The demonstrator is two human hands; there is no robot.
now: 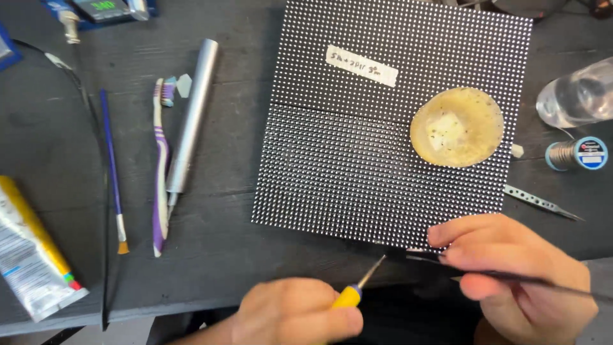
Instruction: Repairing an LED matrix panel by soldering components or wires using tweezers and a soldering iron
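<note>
The panel point(357, 160), a black square board studded with rows of small white dots, lies flat on the dark table point(51, 140), filling the middle and upper right of the view. Its near edge, at about 5 o'clock from the panel's centre, is where both hands meet. The left hand point(294, 313) is curled shut around the yellow handle of a probe point(361, 284), a thin metal shaft pointing up toward 1 o'clock, its tip just at the panel's near edge. The right hand point(517, 275) pinches a pair of dark tweezers point(447, 260), thumb and fingers closed narrowly on them; the tips point toward 9 o'clock and reach almost to the probe tip, touching or just beside the panel's edge, which of the two I cannot tell.

On the panel, at 2 o'clock from its centre, sits a round yellowish dish point(457, 126) with a pale patch in the middle. A strip of white tape point(361, 65) is stuck at 12 o'clock.

Right of the panel, at 4 o'clock, a second pair of tweezers point(539, 203), silver, lies on the table. Further at 3 o'clock are a solder spool point(575, 154) and, above it, a clear bottle point(578, 92).

Left of the panel, at 9 o'clock, a grey metal tube point(191, 115) lies beside a purple and white toothbrush point(159, 172), then a thin blue brush point(112, 166). A white and yellow paste tube point(32, 255) lies at 8 o'clock near the table's edge.
</note>
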